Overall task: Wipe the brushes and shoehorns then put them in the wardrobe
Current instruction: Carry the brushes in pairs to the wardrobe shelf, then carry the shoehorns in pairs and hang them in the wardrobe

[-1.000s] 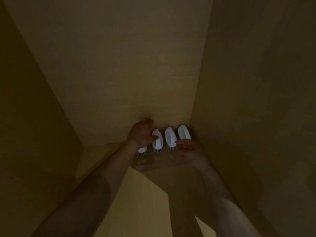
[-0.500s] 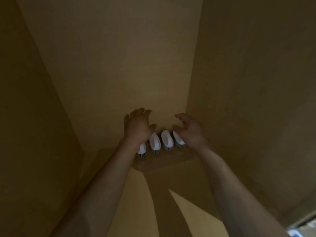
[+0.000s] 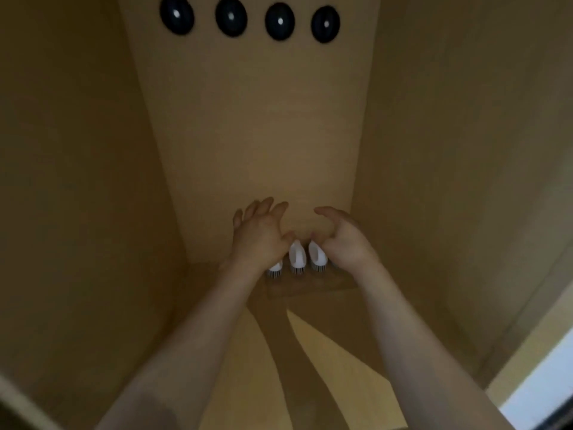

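While hovering loose-fingered, left hand (image 3: 259, 240) and right hand (image 3: 345, 240) gripping nothing; brushes (image 3: 297, 257) lined up at twelve o'clock, deep in wardrobe (image 3: 248, 135). Brushes apparently stowed; shoehorns nowhere visible.

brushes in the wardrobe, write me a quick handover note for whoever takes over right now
Left hand: fingers spread, holding nothing, above the leftmost white brush.
Right hand: fingers loosely curled, holding nothing, beside another white brush.
Three brushes show in a row, bristles down, at the back of the wardrobe floor; the right hand may hide a fourth.
Done: these brushes are in the wardrobe.
Left: no shoehorns are in view. Whether anything was wiped cannot be told.
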### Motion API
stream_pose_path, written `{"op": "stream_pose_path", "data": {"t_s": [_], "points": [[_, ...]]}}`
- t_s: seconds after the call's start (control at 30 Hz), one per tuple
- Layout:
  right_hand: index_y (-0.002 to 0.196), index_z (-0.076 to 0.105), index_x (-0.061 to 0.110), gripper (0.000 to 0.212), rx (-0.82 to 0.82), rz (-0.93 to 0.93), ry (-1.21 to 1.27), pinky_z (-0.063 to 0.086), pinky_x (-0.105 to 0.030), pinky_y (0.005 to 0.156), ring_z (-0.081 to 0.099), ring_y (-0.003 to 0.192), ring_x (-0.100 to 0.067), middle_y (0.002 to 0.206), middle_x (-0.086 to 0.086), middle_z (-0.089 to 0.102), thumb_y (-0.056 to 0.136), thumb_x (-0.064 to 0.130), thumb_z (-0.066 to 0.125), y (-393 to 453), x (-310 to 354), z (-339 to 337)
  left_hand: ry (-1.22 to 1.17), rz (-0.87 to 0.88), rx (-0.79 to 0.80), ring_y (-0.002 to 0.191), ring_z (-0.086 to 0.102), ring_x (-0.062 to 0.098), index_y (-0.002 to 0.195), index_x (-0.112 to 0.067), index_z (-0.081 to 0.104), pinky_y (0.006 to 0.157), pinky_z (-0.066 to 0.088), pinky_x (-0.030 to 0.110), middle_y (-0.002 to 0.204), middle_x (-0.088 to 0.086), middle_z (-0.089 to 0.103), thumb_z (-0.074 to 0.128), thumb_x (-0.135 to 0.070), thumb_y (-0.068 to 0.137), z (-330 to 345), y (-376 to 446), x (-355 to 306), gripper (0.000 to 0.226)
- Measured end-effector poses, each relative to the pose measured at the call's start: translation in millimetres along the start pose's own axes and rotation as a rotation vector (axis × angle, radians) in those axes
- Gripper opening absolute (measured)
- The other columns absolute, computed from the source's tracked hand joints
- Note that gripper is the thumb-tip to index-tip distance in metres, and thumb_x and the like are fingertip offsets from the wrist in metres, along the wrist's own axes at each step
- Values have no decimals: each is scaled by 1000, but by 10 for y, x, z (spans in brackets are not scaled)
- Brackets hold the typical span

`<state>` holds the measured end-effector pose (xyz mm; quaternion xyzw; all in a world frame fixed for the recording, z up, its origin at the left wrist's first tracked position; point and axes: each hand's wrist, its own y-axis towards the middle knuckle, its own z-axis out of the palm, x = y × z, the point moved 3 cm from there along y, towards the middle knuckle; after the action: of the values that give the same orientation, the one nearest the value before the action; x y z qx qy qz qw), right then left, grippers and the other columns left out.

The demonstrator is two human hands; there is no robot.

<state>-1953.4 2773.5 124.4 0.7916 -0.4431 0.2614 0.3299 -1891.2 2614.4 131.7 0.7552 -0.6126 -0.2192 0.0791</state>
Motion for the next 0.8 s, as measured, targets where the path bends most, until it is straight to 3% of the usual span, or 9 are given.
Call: {"op": "stream_pose_path", "data": {"t_s": [0.1, 0.23, 0.37, 0.5, 0.63, 0.67, 0.8], "points": [[143, 51, 27, 49, -4, -71, 10, 36, -18, 91, 49, 130, -17, 147, 2, 49, 95, 29, 63, -236, 86, -139, 24, -37, -24, 148, 15, 24, 152, -32, 28, 119, 8, 48, 161, 1, 23, 49, -51, 94, -140, -245, -171, 64], [141, 53, 27, 48, 17, -149, -13, 38, -21, 87, 55, 123, -19, 145, 1, 51, 94, 33, 63, -631, 143, -367, 23, -77, -77, 147, 17, 24, 151, -32, 30, 119, 10, 49, 159, 2, 26, 49, -48, 94, -275, -641, -487, 62], [142, 52, 23, 49, 66, -239, -90, 44, -34, 100, 54, 125, -22, 143, -1, 53, 95, 37, 59, -1002, 177, -547, 10, -134, -106, 146, 22, 24, 149, -32, 34, 117, 13, 47, 158, 0, 29, 49, -46, 95, -391, -1056, -737, 58], [141, 53, 20, 47, 94, -301, -92, 39, -34, 101, 50, 128, -23, 139, -3, 56, 97, 37, 57, -1331, 241, -641, 24, -194, -166, 141, 32, 27, 145, -28, 41, 113, 22, 49, 154, 2, 37, 51, -44, 95, -551, -1542, -920, 54], [139, 54, 23, 45, 135, -387, -75, 22, -21, 77, 51, 122, -20, 129, 0, 60, 96, 37, 60, -1693, 380, -590, 89, -235, -186, 139, 34, 27, 144, -25, 42, 113, 24, 47, 149, 3, 42, 50, -47, 95, -744, -2005, -959, 54], [138, 54, 25, 44, 148, -407, -57, 22, -19, 77, 52, 121, -18, 130, 2, 59, 96, 38, 60, -1772, 428, -552, 89, -245, -192, 139, 33, 27, 144, -25, 42, 114, 24, 47, 149, 3, 43, 50, -47, 95, -792, -2124, -944, 54], [139, 53, 29, 45, 246, -470, 0, 40, -26, 101, 49, 130, -13, 141, 8, 54, 97, 43, 59, -2106, 687, -338, 99, -287, -230, 142, 31, 24, 145, -32, 39, 115, 23, 46, 152, -2, 39, 51, -48, 95, -996, -2651, -825, 54]]}}
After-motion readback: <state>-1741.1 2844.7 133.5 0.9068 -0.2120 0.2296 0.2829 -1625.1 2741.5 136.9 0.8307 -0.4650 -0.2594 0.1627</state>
